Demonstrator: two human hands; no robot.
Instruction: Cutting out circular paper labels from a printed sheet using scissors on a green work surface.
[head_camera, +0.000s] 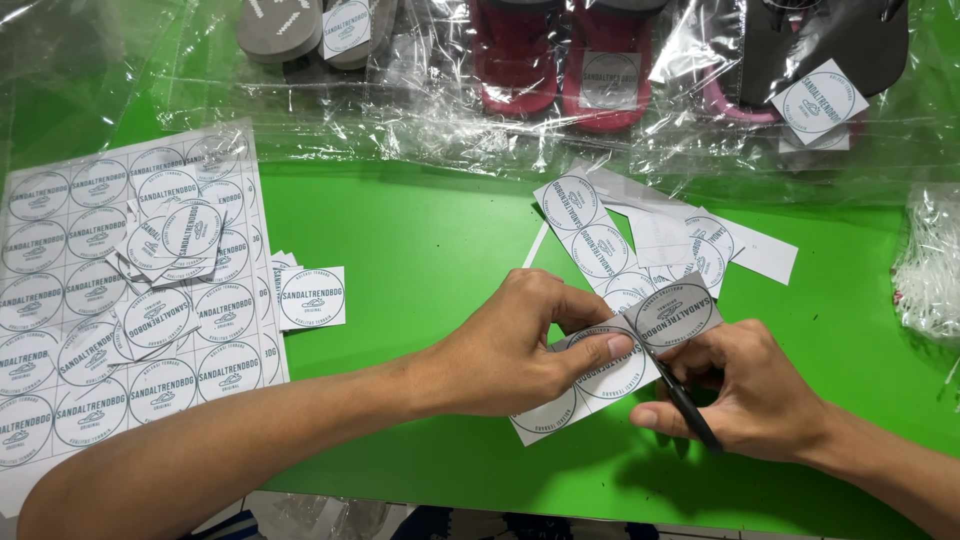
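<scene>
The left hand (505, 345) pinches a thin, floppy paper label strip (600, 370) just above the green surface (420, 250), best held near the cut, while the right hand (745, 390) grasps black scissors (688, 408).

White strip of round-printed labels (590, 375), slanted, over black scissors (690, 415).

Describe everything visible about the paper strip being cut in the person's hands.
The paper strip is thin white printed paper carrying a row of round dark-outlined emblems, each in its own square. It lies slightly lifted over the green table, running diagonally from lower left to upper right. The left hand pinches it, thumb on top. The right hand works black scissors at its upper end, where one square bends upward.
</scene>
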